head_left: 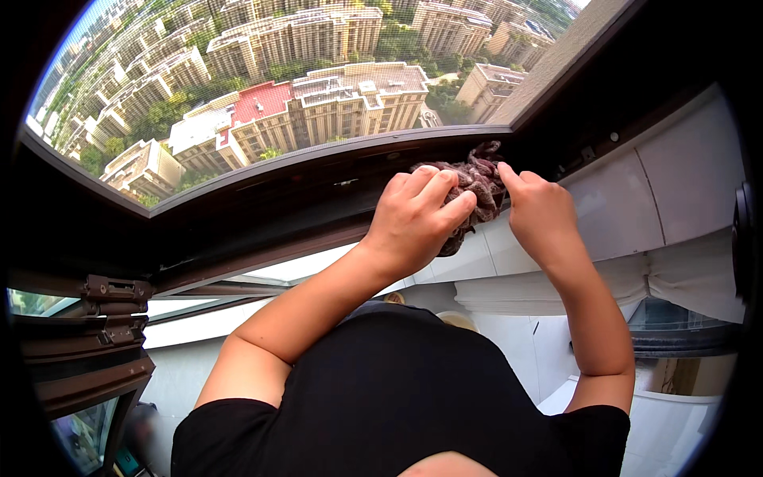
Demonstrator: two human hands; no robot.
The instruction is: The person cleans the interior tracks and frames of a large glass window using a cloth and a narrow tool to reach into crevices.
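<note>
A bunched, brownish-purple cloth (482, 179) lies against the dark brown window frame (318, 179), near the lower right corner of the screened window. My left hand (415, 213) is wrapped over the cloth's left side, with its fingers curled into the folds. At the cloth's right edge, my right hand (542, 211) is closed, and its fingertips meet the folds. Part of the cloth hangs below my left hand, over the frame's inner edge. My right hand's grip is partly hidden behind its own knuckles.
Beyond the mesh window screen (318, 103) are tall buildings far below. An opened window sash with a hinge (118, 294) stands at the left. White wall tiles (616, 203) run along the right, above a gathered pale curtain (556, 292). Light floor tiles lie below.
</note>
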